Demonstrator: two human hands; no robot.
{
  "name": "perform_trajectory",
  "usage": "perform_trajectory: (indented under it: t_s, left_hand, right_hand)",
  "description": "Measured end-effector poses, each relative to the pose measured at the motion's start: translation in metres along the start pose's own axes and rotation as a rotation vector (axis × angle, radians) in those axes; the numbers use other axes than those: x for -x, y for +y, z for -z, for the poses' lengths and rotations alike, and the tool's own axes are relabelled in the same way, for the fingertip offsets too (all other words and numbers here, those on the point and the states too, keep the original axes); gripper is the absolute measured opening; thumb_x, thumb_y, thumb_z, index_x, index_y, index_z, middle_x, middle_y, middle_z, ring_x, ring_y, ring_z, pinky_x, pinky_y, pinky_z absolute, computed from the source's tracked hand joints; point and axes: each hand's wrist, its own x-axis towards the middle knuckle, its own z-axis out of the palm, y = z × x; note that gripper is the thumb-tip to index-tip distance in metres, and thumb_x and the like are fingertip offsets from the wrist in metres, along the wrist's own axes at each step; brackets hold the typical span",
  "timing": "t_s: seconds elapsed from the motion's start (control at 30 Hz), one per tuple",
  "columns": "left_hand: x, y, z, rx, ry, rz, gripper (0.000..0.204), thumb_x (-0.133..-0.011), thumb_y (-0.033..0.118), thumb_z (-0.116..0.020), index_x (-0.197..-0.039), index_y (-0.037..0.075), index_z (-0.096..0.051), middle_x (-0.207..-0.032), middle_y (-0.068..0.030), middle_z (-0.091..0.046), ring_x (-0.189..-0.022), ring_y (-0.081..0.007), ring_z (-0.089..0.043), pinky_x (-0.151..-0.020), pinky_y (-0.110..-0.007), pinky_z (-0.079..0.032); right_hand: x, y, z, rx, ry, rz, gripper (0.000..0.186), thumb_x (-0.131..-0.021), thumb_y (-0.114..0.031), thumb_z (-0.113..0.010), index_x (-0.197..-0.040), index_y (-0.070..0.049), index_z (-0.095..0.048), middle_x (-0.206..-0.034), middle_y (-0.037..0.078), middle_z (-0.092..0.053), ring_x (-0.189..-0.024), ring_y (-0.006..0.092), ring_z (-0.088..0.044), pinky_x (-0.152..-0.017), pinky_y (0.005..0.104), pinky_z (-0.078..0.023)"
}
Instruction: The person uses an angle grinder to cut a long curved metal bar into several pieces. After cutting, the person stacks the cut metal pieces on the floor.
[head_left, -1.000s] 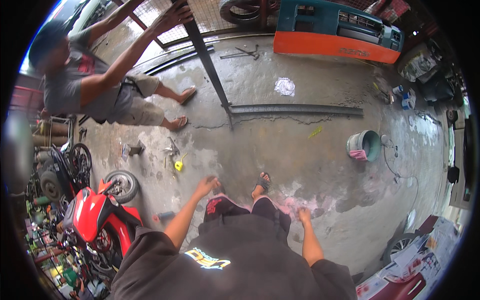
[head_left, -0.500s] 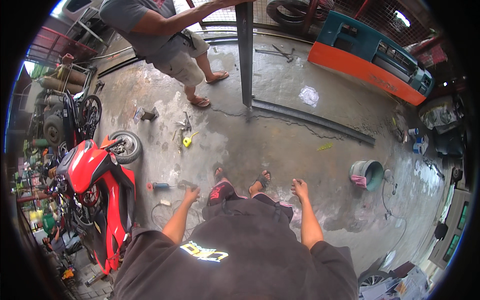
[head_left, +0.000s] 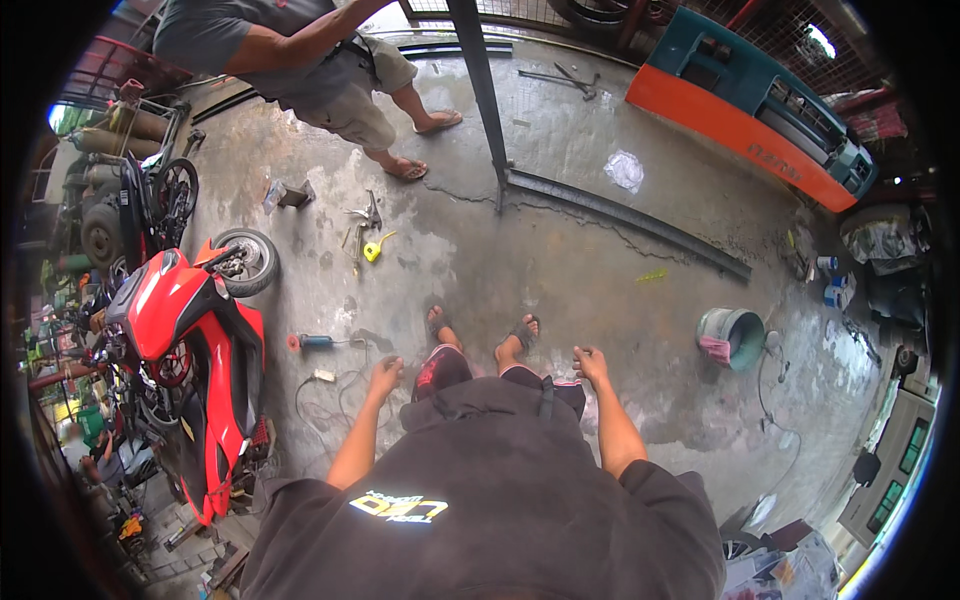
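a person in a black shirt stands on a stained concrete floor in a workshop yard, both arms hanging at the sides, seen from the head camera. the left hand hangs loosely curled and grips nothing; the right hand is likewise half closed with fingers curled inward, and empty. both feet in dark sandals are planted between the hands.

nearest the left hand, an angle grinder with a blue body and an orange end lies on the floor just to the left, its cable looping over the concrete below the hand, not touching it. further left a red motorcycle is parked, front wheel toward the middle of the yard. beyond the grinder, a yellow tape measure and a few metal tools lie scattered on the floor.

at the top of the picture a second person in a grey shirt and khaki shorts stands in sandals, one arm reaching toward a dark upright steel post. a long steel channel runs along the floor from the post's foot to the right. an orange and teal vehicle panel rests against the far fence. well to the right of the right hand stands a grey bucket with a pink rag over its rim.
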Motion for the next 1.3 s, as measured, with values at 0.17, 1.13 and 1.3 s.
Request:
perform_trajectory:
  t_s: [0.17,1.13,1.3]
  left_hand:
    - [-0.013,-0.006,0.004,-0.006,0.005,-0.026,0.056,-0.094,0.039,-0.067,-0.134,0.0,-0.057,-0.111,-0.0137,-0.07,-0.084,-0.0216,-0.071,-0.064,-0.032,-0.055]
    - [-0.049,0.049,0.1,0.218,0.086,-0.28,0.052,-0.097,0.037,-0.066,-0.131,-0.001,-0.059,-0.116,-0.0127,-0.069,-0.09,-0.0195,-0.071,-0.071,-0.031,-0.054]
    - [-0.096,0.001,0.149,0.291,0.143,-0.258,0.056,-0.094,0.039,-0.068,-0.131,-0.003,-0.058,-0.114,-0.0142,-0.069,-0.089,-0.0198,-0.07,-0.075,-0.033,-0.055]
  right_hand:
    - [0.006,-0.011,-0.005,0.01,-0.039,0.005,0.055,-0.094,-0.04,-0.067,-0.129,0.001,-0.057,-0.105,0.016,-0.071,-0.082,0.0224,-0.071,-0.064,0.0345,-0.058]
    - [0.03,-0.073,-0.092,0.124,0.042,0.085,0.054,-0.094,-0.037,-0.068,-0.128,0.004,-0.057,-0.099,0.014,-0.071,-0.073,0.0202,-0.069,-0.061,0.0331,-0.057]
    - [0.015,-0.078,-0.129,0.236,0.054,0.274,0.048,-0.093,-0.035,-0.071,-0.118,0.004,-0.064,-0.088,0.012,-0.07,-0.067,0.0174,-0.066,-0.056,0.0304,-0.053]
